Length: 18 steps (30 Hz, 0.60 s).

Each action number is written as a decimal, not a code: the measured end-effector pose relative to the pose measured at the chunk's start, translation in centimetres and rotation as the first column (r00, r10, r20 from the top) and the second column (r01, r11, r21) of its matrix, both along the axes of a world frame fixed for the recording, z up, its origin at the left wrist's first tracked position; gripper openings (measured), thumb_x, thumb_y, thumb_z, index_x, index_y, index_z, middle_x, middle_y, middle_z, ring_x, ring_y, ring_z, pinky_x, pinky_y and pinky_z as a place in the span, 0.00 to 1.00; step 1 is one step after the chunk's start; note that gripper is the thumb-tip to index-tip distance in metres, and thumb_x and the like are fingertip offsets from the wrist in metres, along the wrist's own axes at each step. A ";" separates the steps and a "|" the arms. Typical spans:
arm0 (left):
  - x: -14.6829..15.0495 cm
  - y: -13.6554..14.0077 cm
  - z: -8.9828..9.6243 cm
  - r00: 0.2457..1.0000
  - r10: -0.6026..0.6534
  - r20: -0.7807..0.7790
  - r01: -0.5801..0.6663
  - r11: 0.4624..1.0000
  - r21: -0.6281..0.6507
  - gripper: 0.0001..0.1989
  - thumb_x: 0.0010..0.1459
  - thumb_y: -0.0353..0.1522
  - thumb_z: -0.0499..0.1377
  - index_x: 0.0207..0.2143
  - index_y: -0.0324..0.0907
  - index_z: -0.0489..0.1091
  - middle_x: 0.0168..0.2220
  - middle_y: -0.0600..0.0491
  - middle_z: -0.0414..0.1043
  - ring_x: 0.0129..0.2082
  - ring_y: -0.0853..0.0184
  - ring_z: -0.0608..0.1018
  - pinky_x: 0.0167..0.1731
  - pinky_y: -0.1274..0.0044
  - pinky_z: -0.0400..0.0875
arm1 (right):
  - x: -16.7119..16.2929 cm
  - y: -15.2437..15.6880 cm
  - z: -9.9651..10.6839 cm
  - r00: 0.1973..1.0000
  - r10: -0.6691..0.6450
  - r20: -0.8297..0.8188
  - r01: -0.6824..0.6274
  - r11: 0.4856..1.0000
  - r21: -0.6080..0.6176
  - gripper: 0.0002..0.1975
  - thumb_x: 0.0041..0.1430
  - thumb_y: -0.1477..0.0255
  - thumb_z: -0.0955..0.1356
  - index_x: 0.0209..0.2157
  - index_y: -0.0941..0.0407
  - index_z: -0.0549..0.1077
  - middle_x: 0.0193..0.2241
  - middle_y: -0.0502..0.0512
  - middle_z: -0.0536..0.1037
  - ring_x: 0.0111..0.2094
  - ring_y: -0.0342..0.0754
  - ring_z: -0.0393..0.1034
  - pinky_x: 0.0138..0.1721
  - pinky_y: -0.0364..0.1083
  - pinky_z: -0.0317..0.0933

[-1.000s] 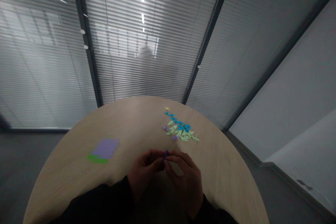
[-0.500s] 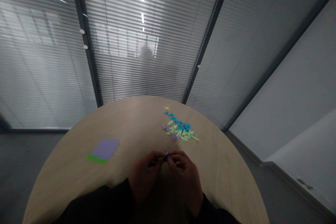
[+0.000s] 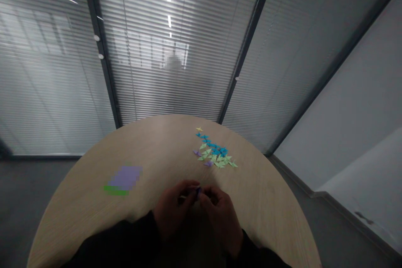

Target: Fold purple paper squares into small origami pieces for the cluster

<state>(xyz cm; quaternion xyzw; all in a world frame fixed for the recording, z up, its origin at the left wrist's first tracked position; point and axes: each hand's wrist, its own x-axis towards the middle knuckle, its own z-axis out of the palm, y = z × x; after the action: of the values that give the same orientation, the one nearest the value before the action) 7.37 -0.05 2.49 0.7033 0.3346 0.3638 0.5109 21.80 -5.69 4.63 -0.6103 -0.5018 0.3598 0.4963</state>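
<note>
Near the front of the table, my left hand (image 3: 173,208) and my right hand (image 3: 220,215) meet with fingertips pinched on a small piece of folded purple paper (image 3: 198,191). Most of the paper is hidden by the fingers, so its exact shape cannot be made out. Just beyond the hands lies a cluster of small folded paper figures that look like origami cranes: light green ones (image 3: 220,160), blue ones (image 3: 215,149), purple ones (image 3: 208,163) and a single yellow one (image 3: 199,129) at the far end.
On the left of the round wooden table (image 3: 157,142) lies a blurred stack of purple and green paper sheets (image 3: 124,178). Glass panels with blinds (image 3: 169,88) stand behind the table's far edge. A white wall (image 3: 354,134) is at the right.
The fingers have shifted slightly on the purple paper; its upright tip no longer stands up between them. My right fingertips have dropped a little. The paper figures and the stack stay put.
</note>
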 end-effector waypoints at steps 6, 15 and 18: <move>-0.3 0.5 0.1 0.999 0.029 -0.039 -0.030 0.999 -0.044 0.09 0.58 0.33 0.58 0.39 0.40 0.75 0.34 0.50 0.80 0.31 0.64 0.79 0.34 0.73 0.73 | 0.2 0.1 0.0 1.000 0.019 0.015 -0.019 0.999 -0.028 0.06 0.52 0.71 0.65 0.25 0.57 0.71 0.22 0.49 0.72 0.26 0.46 0.67 0.29 0.43 0.60; -0.2 1.2 0.1 0.948 0.126 0.292 0.001 0.918 -0.398 0.20 0.46 0.44 0.69 0.32 0.38 0.72 0.27 0.54 0.75 0.26 0.68 0.76 0.30 0.75 0.72 | 0.4 0.4 -0.7 0.986 -0.063 0.152 0.036 0.984 0.172 0.12 0.57 0.67 0.66 0.40 0.57 0.74 0.36 0.56 0.77 0.33 0.49 0.73 0.30 0.44 0.66; -0.2 1.3 -0.1 0.934 0.116 0.338 0.045 0.900 -0.434 0.22 0.44 0.44 0.71 0.32 0.37 0.72 0.27 0.54 0.75 0.26 0.70 0.76 0.31 0.76 0.72 | 0.7 0.8 -0.9 0.996 -0.012 0.090 0.004 0.996 0.093 0.16 0.58 0.64 0.67 0.44 0.58 0.74 0.35 0.57 0.79 0.31 0.49 0.75 0.31 0.45 0.67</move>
<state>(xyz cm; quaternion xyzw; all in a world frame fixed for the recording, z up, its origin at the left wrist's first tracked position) 7.18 1.26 2.39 0.4877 0.3225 0.4104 0.6998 22.52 -4.92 3.76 -0.6044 -0.5375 0.3061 0.5021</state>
